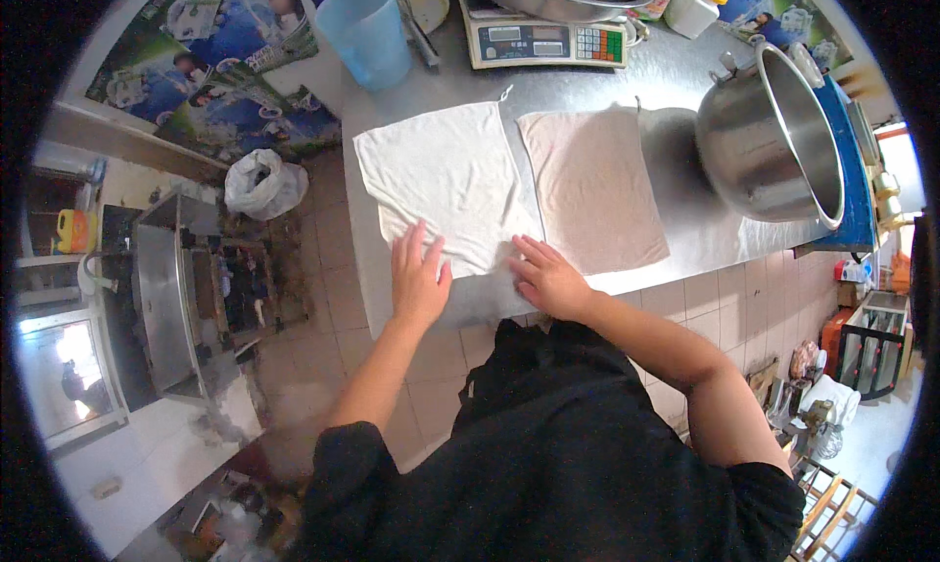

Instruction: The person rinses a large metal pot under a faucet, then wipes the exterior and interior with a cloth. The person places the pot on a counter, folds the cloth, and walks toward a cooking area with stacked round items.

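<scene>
A white cloth towel [448,165] lies spread on the stainless steel tabletop [455,298], its surface lightly wrinkled, with a small hanging loop at its far right corner. My left hand [420,279] rests on the near left part of this towel, fingers spread. At its near right corner is my right hand [547,275], palm down with fingers a little apart; it holds nothing. Flat to the right lies a beige cloth towel [598,195], also with a loop at its far corner. The two towels lie side by side, nearly touching at the near end.
A blue plastic pitcher [371,40] and an electronic scale [547,44] bearing a metal basin [565,0] stand at the back. On the right sits a large steel mixing bowl [749,143]. A white jar [692,11] with a yellow lid is behind. A lined waste bin [283,195] stands left.
</scene>
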Action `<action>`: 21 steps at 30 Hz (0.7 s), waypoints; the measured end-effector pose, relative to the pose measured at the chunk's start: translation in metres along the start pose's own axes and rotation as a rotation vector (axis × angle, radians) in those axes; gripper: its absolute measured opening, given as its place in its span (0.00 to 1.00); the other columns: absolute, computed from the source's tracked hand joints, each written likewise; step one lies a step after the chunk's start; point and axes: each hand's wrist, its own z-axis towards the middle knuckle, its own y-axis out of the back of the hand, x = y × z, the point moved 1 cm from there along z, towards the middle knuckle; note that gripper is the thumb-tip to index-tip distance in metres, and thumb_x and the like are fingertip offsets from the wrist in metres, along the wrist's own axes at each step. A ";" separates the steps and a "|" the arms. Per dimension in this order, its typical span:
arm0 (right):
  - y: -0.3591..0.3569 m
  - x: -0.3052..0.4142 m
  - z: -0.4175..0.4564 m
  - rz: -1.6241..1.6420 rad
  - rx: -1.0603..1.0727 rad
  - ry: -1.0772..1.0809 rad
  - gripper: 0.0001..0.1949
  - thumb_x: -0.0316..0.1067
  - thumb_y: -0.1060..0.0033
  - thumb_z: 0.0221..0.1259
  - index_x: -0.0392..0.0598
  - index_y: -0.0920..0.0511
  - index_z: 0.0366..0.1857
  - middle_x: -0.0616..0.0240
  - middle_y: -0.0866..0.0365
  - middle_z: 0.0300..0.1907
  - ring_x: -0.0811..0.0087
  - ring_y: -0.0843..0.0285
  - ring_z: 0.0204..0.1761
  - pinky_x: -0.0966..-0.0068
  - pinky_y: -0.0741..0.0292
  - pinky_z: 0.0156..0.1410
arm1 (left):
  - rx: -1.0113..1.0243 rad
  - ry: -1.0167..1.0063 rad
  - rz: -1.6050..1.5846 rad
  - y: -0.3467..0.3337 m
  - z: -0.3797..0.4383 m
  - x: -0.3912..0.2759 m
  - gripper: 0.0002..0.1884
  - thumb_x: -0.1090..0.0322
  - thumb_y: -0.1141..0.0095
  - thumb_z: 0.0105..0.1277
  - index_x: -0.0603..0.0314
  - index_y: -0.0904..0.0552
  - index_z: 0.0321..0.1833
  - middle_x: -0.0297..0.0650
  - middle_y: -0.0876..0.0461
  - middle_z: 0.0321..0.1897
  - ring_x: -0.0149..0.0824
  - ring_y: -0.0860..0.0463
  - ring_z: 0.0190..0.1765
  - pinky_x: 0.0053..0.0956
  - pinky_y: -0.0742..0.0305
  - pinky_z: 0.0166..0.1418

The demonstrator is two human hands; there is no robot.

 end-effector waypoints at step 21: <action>-0.015 0.024 -0.033 -0.206 0.190 -0.098 0.29 0.38 0.47 0.52 0.38 0.39 0.59 0.46 0.51 0.66 0.53 0.55 0.70 0.55 0.52 0.70 | 0.146 0.166 0.140 -0.029 -0.068 -0.003 0.30 0.54 0.48 0.60 0.54 0.38 0.65 0.51 0.54 0.69 0.52 0.56 0.71 0.52 0.59 0.69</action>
